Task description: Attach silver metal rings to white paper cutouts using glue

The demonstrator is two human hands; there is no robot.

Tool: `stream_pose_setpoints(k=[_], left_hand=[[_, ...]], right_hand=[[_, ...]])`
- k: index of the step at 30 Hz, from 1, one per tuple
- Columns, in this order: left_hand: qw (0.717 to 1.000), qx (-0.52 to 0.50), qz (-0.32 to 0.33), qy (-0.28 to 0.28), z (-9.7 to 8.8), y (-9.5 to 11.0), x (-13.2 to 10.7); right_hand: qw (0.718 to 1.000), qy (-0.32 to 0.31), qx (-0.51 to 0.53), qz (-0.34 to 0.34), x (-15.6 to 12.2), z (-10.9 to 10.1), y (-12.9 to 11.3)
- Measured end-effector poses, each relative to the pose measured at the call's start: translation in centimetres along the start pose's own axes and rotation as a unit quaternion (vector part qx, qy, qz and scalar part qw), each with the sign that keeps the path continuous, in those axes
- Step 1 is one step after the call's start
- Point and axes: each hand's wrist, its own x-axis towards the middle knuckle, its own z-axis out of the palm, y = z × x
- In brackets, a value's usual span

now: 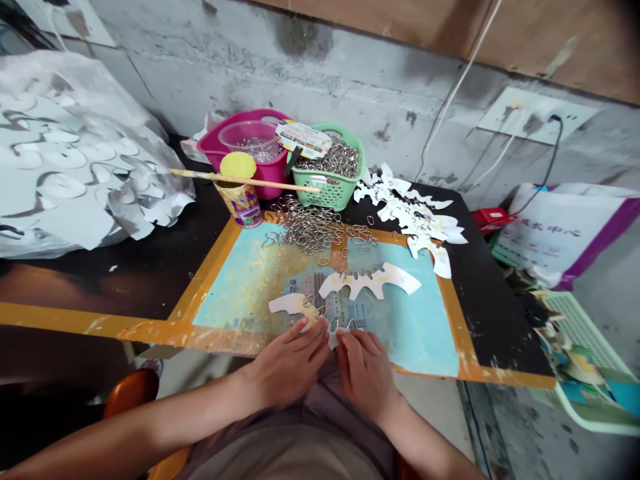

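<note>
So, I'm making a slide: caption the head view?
Left hand and right hand hold a jagged white strip with oval silvery rings, a loose ring pile beyond.

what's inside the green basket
The green basket holds a heap of small silvery metal pieces. A printed card hides part of the heap's left side, so what lies beneath the card, or below the heap's top layer, cannot be seen.

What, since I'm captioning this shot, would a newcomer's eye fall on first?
Probably the heap of metal rings in the middle of the table, in front of the pink basket and green basket. Then the bulky clear bag of white cutouts at the table's left. At the near edge, the left hand and right hand hold a white piece.
</note>
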Motion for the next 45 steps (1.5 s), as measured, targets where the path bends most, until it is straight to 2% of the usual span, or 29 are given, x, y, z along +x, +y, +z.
stream_pose_setpoints(k=[5, 8, 11, 14, 16, 19, 23, 25, 27, 29, 30, 31, 33, 35, 38, 41, 45], left_hand=[[0.999, -0.016, -0.003, -0.039, 0.3, -0.1, 0.1], [0.999, -0.023, -0.012, -0.023, 0.3, -0.1, 0.1], [1.000, -0.015, -0.020, 0.003, 0.2, 0.2, 0.1], [0.997, -0.008, -0.053, 0.046, 0.1, 0.9, -0.2], [0.991, -0.004, -0.097, 0.089, 0.3, 1.8, -0.4], [0.976, 0.006, -0.160, 0.149, 1.1, 3.0, -0.9], [0.962, 0.005, -0.192, 0.196, 1.7, 3.8, -1.5], [0.957, -0.019, -0.196, 0.213, 1.4, 3.9, -2.0], [0.941, -0.067, -0.212, 0.253, 0.7, 4.2, -2.7], [0.903, -0.156, -0.257, 0.306, -0.2, 4.5, -3.2], [0.881, -0.216, -0.282, 0.314, -0.8, 4.7, -3.3], [0.859, -0.278, -0.303, 0.306, -1.3, 4.8, -3.1], [0.827, -0.388, -0.321, 0.250, -2.2, 4.8, -2.2], [0.801, -0.445, -0.330, 0.227, -2.8, 4.4, -0.8], [0.768, -0.504, -0.334, 0.209, -2.9, 3.4, 1.2], [0.760, -0.547, -0.301, 0.181, -2.8, 2.5, 1.8], [0.780, -0.539, -0.261, 0.182, -3.0, 1.4, 1.0]], right_hand=[[0.999, -0.036, -0.029, 0.017, 0.5, -0.1, -0.5], [0.992, -0.055, 0.046, 0.104, 1.0, -0.9, -0.2], [0.970, -0.031, 0.145, 0.190, 1.7, -1.8, 0.7], [0.978, 0.009, 0.095, 0.186, 2.5, -2.2, 1.2], [0.985, -0.017, 0.056, 0.160, 3.2, -1.9, 1.2], [0.984, -0.086, 0.060, 0.146, 4.3, -1.1, 0.7], [0.968, -0.122, 0.121, 0.181, 5.2, -0.5, 0.2], [0.946, -0.124, 0.207, 0.215, 5.4, -0.7, 0.1], [0.913, -0.093, 0.305, 0.255, 5.4, -1.1, 0.0], [0.875, -0.038, 0.384, 0.292, 5.3, -1.6, -0.3], [0.854, -0.014, 0.417, 0.309, 5.3, -1.8, -0.5], [0.833, 0.003, 0.449, 0.324, 5.3, -2.0, -0.8], [0.785, 0.021, 0.513, 0.346, 5.3, -1.9, -1.4], [0.745, 0.034, 0.562, 0.359, 5.3, -1.5, -2.1], [0.715, 0.068, 0.595, 0.361, 5.1, -0.8, -3.1], [0.696, 0.090, 0.613, 0.364, 5.1, -0.7, -3.7], [0.658, 0.080, 0.642, 0.385, 5.7, -1.6, -4.1]])
